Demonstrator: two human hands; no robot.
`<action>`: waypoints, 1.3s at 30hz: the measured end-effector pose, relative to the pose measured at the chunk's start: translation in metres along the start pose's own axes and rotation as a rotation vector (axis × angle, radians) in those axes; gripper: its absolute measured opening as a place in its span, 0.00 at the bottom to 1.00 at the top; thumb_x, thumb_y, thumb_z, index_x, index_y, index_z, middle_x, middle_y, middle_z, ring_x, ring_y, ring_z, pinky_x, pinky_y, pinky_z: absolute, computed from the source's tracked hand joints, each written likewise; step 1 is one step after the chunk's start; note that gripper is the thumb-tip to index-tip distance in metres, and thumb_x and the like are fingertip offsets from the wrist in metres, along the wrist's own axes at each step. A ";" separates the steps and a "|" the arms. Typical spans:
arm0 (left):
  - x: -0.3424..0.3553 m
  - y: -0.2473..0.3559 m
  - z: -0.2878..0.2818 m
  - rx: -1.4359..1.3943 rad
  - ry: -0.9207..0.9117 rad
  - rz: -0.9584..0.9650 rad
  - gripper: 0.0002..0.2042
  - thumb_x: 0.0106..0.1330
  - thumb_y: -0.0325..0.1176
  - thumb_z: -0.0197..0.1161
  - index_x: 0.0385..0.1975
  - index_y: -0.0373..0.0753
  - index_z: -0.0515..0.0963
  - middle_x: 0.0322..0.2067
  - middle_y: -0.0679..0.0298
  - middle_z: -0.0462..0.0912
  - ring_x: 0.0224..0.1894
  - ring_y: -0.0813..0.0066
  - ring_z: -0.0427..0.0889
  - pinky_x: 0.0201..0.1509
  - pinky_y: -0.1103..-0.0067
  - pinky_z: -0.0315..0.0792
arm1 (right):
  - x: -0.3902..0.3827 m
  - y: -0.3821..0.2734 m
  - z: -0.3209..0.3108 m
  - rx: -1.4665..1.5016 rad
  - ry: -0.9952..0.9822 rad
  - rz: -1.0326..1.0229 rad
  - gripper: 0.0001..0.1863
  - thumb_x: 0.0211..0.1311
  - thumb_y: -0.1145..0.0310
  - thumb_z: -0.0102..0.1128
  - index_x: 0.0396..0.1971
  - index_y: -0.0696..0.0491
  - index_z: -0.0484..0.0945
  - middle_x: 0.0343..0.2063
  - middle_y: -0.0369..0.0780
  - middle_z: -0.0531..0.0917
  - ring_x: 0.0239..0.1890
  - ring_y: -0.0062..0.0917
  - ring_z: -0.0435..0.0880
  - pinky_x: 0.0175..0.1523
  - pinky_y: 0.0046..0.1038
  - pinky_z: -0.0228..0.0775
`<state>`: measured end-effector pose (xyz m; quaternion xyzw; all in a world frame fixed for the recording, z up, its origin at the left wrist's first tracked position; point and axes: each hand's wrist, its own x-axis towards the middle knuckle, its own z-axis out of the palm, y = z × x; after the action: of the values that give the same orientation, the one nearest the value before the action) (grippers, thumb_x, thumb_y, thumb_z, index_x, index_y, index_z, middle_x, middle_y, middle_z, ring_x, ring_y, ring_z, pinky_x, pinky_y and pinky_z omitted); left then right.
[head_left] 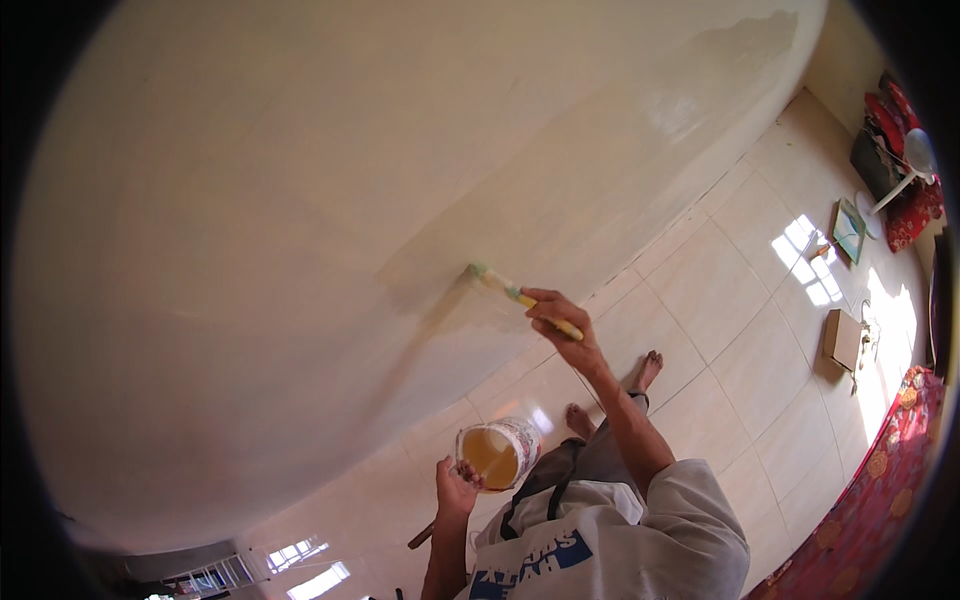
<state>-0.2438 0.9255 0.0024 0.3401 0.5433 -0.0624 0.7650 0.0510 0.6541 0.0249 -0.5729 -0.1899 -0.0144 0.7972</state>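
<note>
In my right hand [568, 330] is a paintbrush [510, 290] with a yellow handle, my fingers wrapped round it. Its bristles touch the pale wall [270, 180], at the lower end of a darker, damp-looking band [560, 190] that runs up to the far right. Low in front of my body, my left hand [461, 484] grips the rim side of a white bucket [519, 440]. Yellowish-brown liquid [491, 458] shows inside it. The bucket tilts slightly toward the wall. A short brown stick-like handle [421, 536] pokes out beside my left forearm; the rest is hidden.
Cream tiled floor [700, 290] meets the wall along a slanting edge, with my bare feet [650, 370] on it. To the right lie a cardboard box [843, 337], a flat picture-like panel [849, 231], a white stand fan [917, 155] and a red patterned cloth [870, 510].
</note>
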 end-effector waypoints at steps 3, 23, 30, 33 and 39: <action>0.001 -0.001 -0.002 -0.021 -0.001 -0.011 0.20 0.65 0.54 0.59 0.32 0.40 0.74 0.25 0.64 0.74 0.28 0.66 0.74 0.39 0.67 0.72 | 0.030 0.000 -0.061 0.090 0.172 0.026 0.10 0.64 0.85 0.62 0.41 0.57 0.84 0.60 0.45 0.80 0.59 0.31 0.79 0.58 0.31 0.77; -0.001 -0.017 0.017 0.001 -0.067 0.104 0.17 0.68 0.52 0.56 0.35 0.43 0.73 0.23 0.63 0.75 0.23 0.68 0.73 0.31 0.70 0.68 | 0.012 0.024 -0.001 -0.446 0.217 -0.282 0.10 0.62 0.86 0.63 0.39 0.56 0.82 0.61 0.50 0.75 0.65 0.42 0.75 0.62 0.37 0.73; -0.007 -0.015 0.025 -0.019 -0.030 0.093 0.16 0.67 0.51 0.56 0.34 0.43 0.73 0.22 0.64 0.75 0.23 0.68 0.73 0.31 0.70 0.68 | -0.021 0.020 0.076 -0.117 -0.115 -0.073 0.12 0.58 0.88 0.66 0.39 0.56 0.84 0.61 0.47 0.78 0.62 0.35 0.79 0.60 0.30 0.75; -0.011 -0.013 0.030 -0.022 -0.038 0.112 0.17 0.68 0.52 0.56 0.33 0.42 0.74 0.22 0.64 0.75 0.23 0.68 0.74 0.33 0.70 0.69 | -0.003 0.028 0.040 -0.154 -0.034 -0.124 0.11 0.61 0.87 0.62 0.40 0.57 0.83 0.61 0.48 0.78 0.64 0.36 0.77 0.64 0.34 0.71; -0.006 -0.017 0.034 -0.014 -0.082 0.168 0.17 0.70 0.50 0.57 0.34 0.41 0.74 0.21 0.63 0.75 0.22 0.69 0.74 0.30 0.71 0.70 | 0.032 0.015 -0.113 -0.292 0.408 -0.239 0.10 0.72 0.80 0.54 0.49 0.57 0.80 0.63 0.48 0.75 0.63 0.34 0.76 0.60 0.36 0.80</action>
<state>-0.2276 0.8913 0.0062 0.3762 0.4814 -0.0083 0.7916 0.1165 0.5619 -0.0086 -0.6406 -0.0874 -0.2507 0.7205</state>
